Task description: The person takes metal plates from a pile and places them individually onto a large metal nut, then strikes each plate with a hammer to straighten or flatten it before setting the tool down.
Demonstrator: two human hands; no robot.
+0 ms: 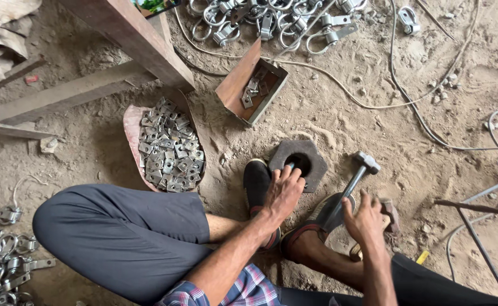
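Fingers of my left hand (283, 190) pinch a small piece over the hexagonal block's (298, 162) hole, steadying it; my right hand (365, 218) grips the hammer (355, 180), raised alongside.

One view only, from the head, aimed almost straight down at a dirt floor (373, 113). Close in: own knee (90, 226) low left, both forearms rising from the bottom edge, left hand (283, 190) and right hand (365, 218) just below centre. Farther off toward the top edge, a timber frame (130, 34) at left and a heap of metal clamps (271, 22). No second view to overlap.
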